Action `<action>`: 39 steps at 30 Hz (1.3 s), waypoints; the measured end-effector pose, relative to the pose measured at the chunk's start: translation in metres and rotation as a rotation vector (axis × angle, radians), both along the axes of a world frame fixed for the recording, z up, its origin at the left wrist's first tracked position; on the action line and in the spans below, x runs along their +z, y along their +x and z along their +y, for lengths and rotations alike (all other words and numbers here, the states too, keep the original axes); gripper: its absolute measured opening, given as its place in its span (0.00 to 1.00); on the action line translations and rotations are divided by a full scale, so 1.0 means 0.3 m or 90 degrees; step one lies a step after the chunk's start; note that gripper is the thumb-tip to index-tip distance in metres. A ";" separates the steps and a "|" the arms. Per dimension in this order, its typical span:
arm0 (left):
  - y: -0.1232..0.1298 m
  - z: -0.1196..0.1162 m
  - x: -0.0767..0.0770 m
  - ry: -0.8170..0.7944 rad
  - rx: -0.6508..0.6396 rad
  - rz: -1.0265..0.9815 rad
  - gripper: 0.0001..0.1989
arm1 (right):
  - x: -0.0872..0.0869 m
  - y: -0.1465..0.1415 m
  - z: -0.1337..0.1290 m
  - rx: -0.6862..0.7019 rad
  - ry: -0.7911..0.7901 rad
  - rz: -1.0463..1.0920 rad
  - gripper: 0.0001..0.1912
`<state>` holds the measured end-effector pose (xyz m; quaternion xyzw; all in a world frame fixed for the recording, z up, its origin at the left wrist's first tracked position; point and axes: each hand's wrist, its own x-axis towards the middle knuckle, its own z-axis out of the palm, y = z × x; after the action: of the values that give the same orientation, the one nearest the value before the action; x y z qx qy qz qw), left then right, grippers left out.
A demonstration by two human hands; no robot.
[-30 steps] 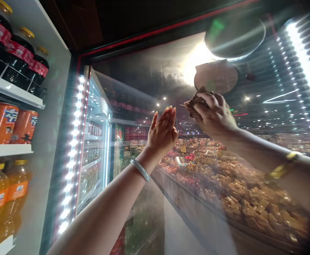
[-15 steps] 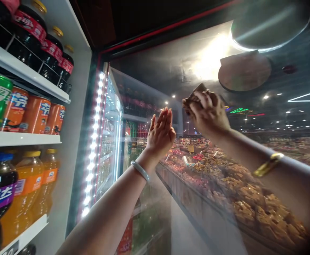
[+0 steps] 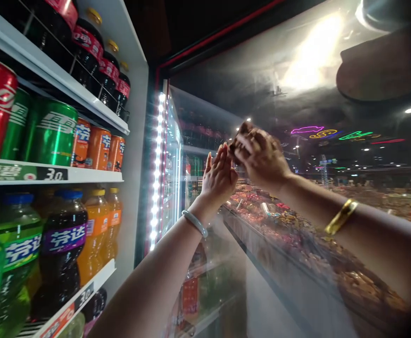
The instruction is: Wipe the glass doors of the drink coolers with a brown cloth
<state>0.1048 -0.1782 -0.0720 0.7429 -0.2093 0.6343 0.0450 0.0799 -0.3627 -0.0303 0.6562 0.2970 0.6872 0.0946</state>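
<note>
My left hand [image 3: 219, 176] lies flat against the glass door [image 3: 223, 272], its fingers stretched upward; a pale bangle sits on that wrist. Just to its right and slightly higher, my right hand [image 3: 260, 155] presses a crumpled brown cloth [image 3: 246, 126] to the same glass, with the fingers bent over it. The cloth is mostly hidden under the fingers, and its edge shows near my left fingertips. A gold bracelet [image 3: 341, 217] circles my right wrist.
On the left, fridge shelves [image 3: 96, 173] hold cola bottles [image 3: 87, 44], soda cans [image 3: 54, 129] and orange drink bottles [image 3: 95, 216]. A bright light strip [image 3: 158, 173] runs along the fridge edge. Heaped packaged goods [image 3: 297, 230] show through the glass.
My right hand has moved left and slightly down with the cloth, closer to my left hand. My left hand stays flat on the glass. The view has swung left, showing more shelf.
</note>
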 end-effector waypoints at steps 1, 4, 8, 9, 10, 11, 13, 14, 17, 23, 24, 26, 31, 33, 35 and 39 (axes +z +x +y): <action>0.003 0.023 -0.006 -0.011 0.010 0.008 0.34 | -0.028 0.000 0.019 0.001 -0.059 0.010 0.23; 0.010 0.101 -0.028 0.008 0.018 0.009 0.34 | -0.058 -0.001 -0.022 -0.010 -0.199 0.018 0.26; 0.010 0.174 -0.035 0.039 0.000 -0.004 0.35 | 0.072 0.037 -0.026 0.055 -0.096 -0.011 0.23; 0.009 0.184 -0.032 0.032 -0.002 -0.001 0.35 | 0.103 0.050 0.017 0.076 -0.047 -0.019 0.22; 0.009 0.192 -0.030 0.020 0.000 0.010 0.35 | 0.118 0.063 0.072 0.088 -0.010 -0.022 0.22; 0.010 0.199 -0.029 0.003 0.006 0.027 0.35 | 0.117 0.072 0.131 0.085 0.008 -0.020 0.22; 0.013 0.220 -0.037 -0.034 0.027 0.070 0.35 | 0.065 0.082 0.228 0.051 -0.029 -0.007 0.23; 0.015 0.234 -0.045 -0.046 0.039 0.088 0.34 | 0.026 0.084 0.254 0.034 -0.078 -0.003 0.23; 0.019 0.293 -0.076 -0.052 0.067 0.110 0.34 | -0.057 0.080 0.240 0.004 -0.235 -0.021 0.22; 0.032 0.420 -0.075 -0.095 0.036 0.143 0.35 | 0.097 0.092 0.327 -0.009 -0.094 -0.016 0.22; 0.040 0.435 -0.073 -0.093 0.026 0.131 0.35 | 0.110 0.097 0.378 -0.002 -0.065 -0.003 0.23; 0.060 0.461 -0.077 -0.089 0.014 0.111 0.34 | 0.091 0.106 0.463 0.004 -0.071 0.016 0.23; 0.100 0.498 -0.109 -0.095 0.000 0.072 0.34 | -0.016 0.120 0.472 0.022 -0.248 -0.022 0.20; 0.111 0.512 -0.096 -0.098 -0.018 0.040 0.34 | 0.007 0.126 0.476 0.023 -0.247 -0.023 0.20; 0.121 0.528 -0.068 -0.097 -0.054 -0.003 0.32 | 0.043 0.133 0.527 0.017 -0.181 0.007 0.21; 0.142 0.556 -0.077 -0.117 -0.098 -0.048 0.28 | -0.022 0.133 0.640 0.028 -0.106 0.077 0.22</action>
<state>0.1474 -0.0115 -0.0951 0.6932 -0.2083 0.6727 0.1537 0.1197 -0.1706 -0.0368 0.6794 0.3727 0.6213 0.1157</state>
